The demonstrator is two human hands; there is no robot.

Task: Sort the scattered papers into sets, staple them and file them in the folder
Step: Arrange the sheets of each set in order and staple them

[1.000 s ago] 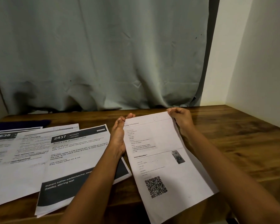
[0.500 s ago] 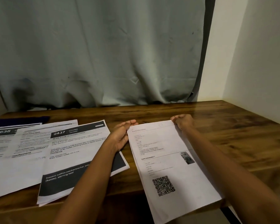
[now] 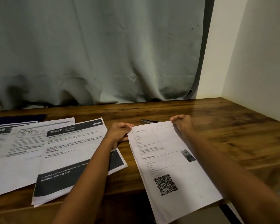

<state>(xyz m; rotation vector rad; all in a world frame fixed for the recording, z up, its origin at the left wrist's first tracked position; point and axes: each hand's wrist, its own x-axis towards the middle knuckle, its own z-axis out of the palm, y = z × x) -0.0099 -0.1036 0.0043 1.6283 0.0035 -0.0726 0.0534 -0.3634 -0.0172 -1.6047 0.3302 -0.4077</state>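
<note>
**Two hands at the top corners of a thin paper set**

The QR-code set [image 3: 171, 160] lay on the wooden table [image 3: 233, 143], with its lower end hanging over the near edge, to the right of the "2437 KITCHEN" sheet [image 3: 74, 152]. Such paper is probably light and limp. It creases easily, and loose sheets slide on each other, so the top corners seem the best place to hold. The left hand [image 3: 120, 132] had curled fingers at the top left corner and seemed to pinch it. The right hand [image 3: 182, 122] gripped the top right corner, clenched. A metal tool [image 3: 149, 121], perhaps a stapler, lay just behind the top edge.
</note>
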